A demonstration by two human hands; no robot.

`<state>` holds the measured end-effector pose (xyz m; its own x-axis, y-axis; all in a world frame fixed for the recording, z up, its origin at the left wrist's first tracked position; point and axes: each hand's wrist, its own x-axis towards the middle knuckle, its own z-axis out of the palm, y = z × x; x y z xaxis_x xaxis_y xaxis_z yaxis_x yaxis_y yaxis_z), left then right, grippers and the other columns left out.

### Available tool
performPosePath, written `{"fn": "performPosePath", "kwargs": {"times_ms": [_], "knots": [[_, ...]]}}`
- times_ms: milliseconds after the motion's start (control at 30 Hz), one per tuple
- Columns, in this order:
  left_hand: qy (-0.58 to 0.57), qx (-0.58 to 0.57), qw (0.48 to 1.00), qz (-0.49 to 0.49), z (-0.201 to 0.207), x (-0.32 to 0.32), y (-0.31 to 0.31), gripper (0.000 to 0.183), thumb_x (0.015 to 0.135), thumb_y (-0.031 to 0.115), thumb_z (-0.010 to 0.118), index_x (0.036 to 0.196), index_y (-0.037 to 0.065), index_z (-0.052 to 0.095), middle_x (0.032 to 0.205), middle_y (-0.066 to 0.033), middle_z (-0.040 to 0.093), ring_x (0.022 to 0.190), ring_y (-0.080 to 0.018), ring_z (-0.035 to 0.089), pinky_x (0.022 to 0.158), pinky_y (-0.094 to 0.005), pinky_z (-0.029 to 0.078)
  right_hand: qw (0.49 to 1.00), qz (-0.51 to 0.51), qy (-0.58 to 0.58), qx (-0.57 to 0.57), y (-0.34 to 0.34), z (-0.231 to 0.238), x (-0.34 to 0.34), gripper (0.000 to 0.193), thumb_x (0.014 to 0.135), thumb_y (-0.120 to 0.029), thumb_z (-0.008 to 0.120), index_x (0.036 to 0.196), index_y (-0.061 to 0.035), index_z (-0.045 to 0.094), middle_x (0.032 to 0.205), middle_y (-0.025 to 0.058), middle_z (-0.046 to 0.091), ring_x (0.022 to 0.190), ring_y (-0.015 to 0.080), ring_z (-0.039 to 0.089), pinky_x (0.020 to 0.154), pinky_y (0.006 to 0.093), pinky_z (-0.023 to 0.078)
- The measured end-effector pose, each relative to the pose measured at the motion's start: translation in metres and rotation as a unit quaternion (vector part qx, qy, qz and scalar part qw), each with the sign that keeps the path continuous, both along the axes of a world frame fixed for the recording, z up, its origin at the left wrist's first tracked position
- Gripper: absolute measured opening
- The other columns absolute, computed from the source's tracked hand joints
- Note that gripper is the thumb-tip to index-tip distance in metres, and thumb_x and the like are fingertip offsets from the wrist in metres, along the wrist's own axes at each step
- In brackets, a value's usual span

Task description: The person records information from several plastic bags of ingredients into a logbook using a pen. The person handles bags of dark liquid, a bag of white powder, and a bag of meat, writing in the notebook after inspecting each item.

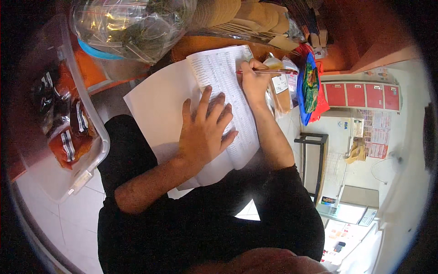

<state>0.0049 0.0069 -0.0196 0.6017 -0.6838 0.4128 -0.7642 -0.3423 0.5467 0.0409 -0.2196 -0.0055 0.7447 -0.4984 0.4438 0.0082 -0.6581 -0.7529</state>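
Leftward of hands (203, 130) (255, 84), free paper edge (138, 116)

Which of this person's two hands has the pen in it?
The right hand, whose fingers grip the pen near the page's top; the left hand lies spread on the printed paper, without a pen.

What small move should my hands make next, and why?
I'd probably press the left hand a bit more firmly before moving the pen. It lies spread over the printed sheet, whose lower end looks bent, while the right hand holds the pen at the sheet's upper right, so the paper might shift.
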Motion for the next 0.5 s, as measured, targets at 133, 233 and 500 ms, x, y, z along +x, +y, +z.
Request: {"fn": "performPosePath", "kwargs": {"times_ms": [133, 233, 500], "knots": [[-0.001, 0.001, 1.0, -0.002, -0.0029, -0.0001, 0.0006, 0.054, 0.086, 0.05, 0.061, 0.125, 0.013, 0.06, 0.141, -0.011, 0.043, 0.14, -0.0348, 0.026, 0.102, -0.0658, 0.025, 1.0, 0.006, 0.014, 0.007, 0.008, 0.0033, 0.0012, 0.036, 0.08, -0.003, 0.062, 0.052, -0.0047, 0.039, 0.05, -0.0039, 0.04, 0.05, 0.0047, 0.034, 0.044, 0.0276, 0.027], [-0.001, 0.009, 1.0, -0.002, -0.0004, -0.0006, 0.0016, 0.054, 0.086, 0.05, 0.061, 0.125, 0.013, 0.06, 0.141, -0.0109, 0.043, 0.14, -0.0347, 0.026, 0.101, -0.0659, 0.025, 1.0, 0.011, 0.012, 0.021, 0.0047, 0.0021, -0.0004, 0.035, 0.08, -0.003, 0.062, 0.051, -0.0052, 0.041, 0.051, -0.0036, 0.042, 0.049, 0.0044, 0.036, 0.044, 0.0271, 0.028], [0.005, -0.003, 1.0, -0.005, -0.0024, -0.0011, 0.0015, 0.053, 0.086, 0.049, 0.061, 0.124, 0.012, 0.06, 0.141, -0.0106, 0.044, 0.14, -0.0346, 0.026, 0.101, -0.0661, 0.025, 0.998, -0.02, 0.007, 0.059, 0.0089, 0.0029, -0.0015, 0.034, 0.08, -0.002, 0.062, 0.052, -0.005, 0.043, 0.05, -0.0026, 0.046, 0.049, 0.0046, 0.038, 0.044, 0.0263, 0.03]]}}
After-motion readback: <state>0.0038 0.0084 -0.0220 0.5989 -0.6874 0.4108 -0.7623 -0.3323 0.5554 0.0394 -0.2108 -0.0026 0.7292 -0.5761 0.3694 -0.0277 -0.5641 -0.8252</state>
